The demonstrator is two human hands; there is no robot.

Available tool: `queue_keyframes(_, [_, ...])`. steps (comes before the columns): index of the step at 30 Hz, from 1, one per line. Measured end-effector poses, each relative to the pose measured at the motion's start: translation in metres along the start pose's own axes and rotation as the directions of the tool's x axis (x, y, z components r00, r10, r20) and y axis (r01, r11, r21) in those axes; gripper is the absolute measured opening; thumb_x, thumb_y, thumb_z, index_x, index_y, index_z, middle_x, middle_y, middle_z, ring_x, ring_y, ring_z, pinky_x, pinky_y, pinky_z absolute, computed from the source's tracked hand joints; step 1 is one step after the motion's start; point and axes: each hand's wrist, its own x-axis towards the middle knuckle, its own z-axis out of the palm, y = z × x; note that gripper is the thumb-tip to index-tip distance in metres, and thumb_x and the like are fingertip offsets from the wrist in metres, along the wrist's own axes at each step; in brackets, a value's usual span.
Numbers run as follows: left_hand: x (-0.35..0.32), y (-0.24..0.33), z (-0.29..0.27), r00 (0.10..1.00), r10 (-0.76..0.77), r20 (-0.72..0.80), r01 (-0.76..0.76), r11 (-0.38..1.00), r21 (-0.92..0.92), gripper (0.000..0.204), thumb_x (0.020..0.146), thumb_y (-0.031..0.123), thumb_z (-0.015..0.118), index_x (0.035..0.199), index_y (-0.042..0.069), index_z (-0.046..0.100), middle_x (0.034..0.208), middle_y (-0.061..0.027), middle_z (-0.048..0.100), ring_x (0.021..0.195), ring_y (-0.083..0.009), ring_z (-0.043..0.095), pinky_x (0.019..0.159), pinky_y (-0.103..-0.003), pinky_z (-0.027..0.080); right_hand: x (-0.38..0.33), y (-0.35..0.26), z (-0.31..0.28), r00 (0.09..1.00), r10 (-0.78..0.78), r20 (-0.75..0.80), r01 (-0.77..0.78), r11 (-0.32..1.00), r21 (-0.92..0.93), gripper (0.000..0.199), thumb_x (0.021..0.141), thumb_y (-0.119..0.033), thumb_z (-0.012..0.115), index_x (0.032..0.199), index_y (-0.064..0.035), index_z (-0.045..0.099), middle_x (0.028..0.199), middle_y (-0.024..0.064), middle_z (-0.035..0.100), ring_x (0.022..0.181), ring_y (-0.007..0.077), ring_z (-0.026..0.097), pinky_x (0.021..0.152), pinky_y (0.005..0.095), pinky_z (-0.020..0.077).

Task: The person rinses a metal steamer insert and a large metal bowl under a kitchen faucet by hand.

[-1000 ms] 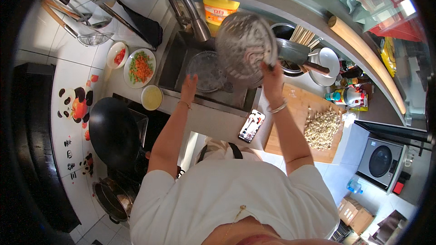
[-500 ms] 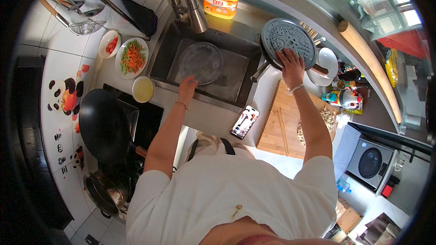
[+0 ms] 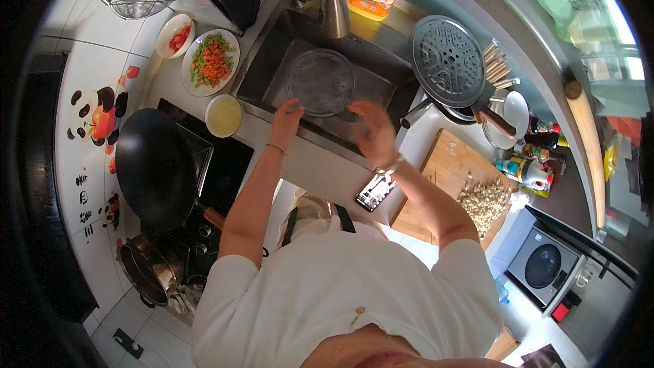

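Note:
In the sink [image 3: 385, 88] lies a round see-through basin [image 3: 320, 82]. My left hand [image 3: 287, 119] is at its near left rim, fingers stretched out and nothing visible in them; whether they touch the rim I cannot tell. My right hand [image 3: 375, 135] hovers over the sink's near edge, right of the basin. It is smeared by motion, but its fingers look apart with nothing between them. To its upper right, a round dark perforated lid-like plate with a wooden handle [image 3: 448, 54] rests on top of a pan with a metal handle [image 3: 417, 114].
Left of the sink are a plate of diced carrot and greens [image 3: 212, 61], a bowl of red pieces [image 3: 177, 35] and a bowl of pale yellow contents [image 3: 224, 116]. A wok [image 3: 157, 167] sits at the stove. Rightward lie a phone [image 3: 375, 191] and a cutting board [image 3: 415, 215] with chopped pieces.
My right hand has left the perforated plate and moved left to the sink's near edge. My left hand stays near the basin. The whole view has shifted slightly.

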Motion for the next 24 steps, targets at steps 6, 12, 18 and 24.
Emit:
queue_keyframes(6, [0.011, -0.012, -0.001, 0.999, 0.02, 0.024, -0.017, 0.991, -0.129, 0.028, 0.085, 0.016, 0.057, 0.11, 0.005, 0.055, 0.086, -0.001, 0.054, 0.076, -0.0105, 0.051, 0.066, -0.025, 0.044, 0.0, 0.097, 0.124, 0.292, 0.933, 0.21, -0.911, 0.204, 0.357, 0.051, 0.076, -0.013, 0.063, 0.123, -0.0064, 0.043, 0.114, 0.0116, 0.053, 0.101, 0.0263, 0.051, 0.087, 0.0396, 0.0413])
queue_keyframes(12, [0.02, 0.008, 0.007, 0.992, 0.122, 0.031, -0.116, 0.982, -0.15, 0.028, 0.083, 0.013, 0.057, 0.11, 0.005, 0.053, 0.104, -0.0058, 0.055, 0.088, -0.0136, 0.054, 0.077, -0.026, 0.044, -0.02, 0.223, 0.218, 0.183, 0.914, 0.362, -0.979, 0.138, 0.148, 0.058, 0.081, -0.021, 0.059, 0.131, -0.0077, 0.033, 0.125, 0.0167, 0.045, 0.105, 0.0301, 0.049, 0.087, 0.0399, 0.0407])
queue_keyframes(18, [0.059, 0.013, 0.001, 0.988, 0.146, 0.047, -0.142, 0.986, -0.091, 0.032, 0.083, 0.012, 0.057, 0.112, 0.002, 0.049, 0.114, -0.0081, 0.049, 0.094, -0.0159, 0.054, 0.08, -0.029, 0.044, -0.037, 0.289, 0.281, 0.129, 0.918, 0.374, -0.966, 0.03, 0.258, 0.061, 0.081, -0.025, 0.059, 0.132, -0.0087, 0.029, 0.127, 0.0179, 0.041, 0.1, 0.0303, 0.05, 0.073, 0.037, 0.0459])
queue_keyframes(24, [0.09, -0.08, -0.009, 0.989, -0.047, -0.14, -0.011, 0.922, -0.387, 0.052, 0.08, 0.013, 0.061, 0.125, 0.001, 0.038, 0.122, -0.0147, 0.044, 0.109, -0.0232, 0.047, 0.089, -0.031, 0.041, -0.017, 0.223, 0.241, 0.006, 0.882, 0.472, -0.947, -0.147, 0.286, 0.051, 0.081, -0.02, 0.058, 0.124, -0.0071, 0.036, 0.113, 0.0162, 0.047, 0.086, 0.0278, 0.053, 0.063, 0.0362, 0.0468])
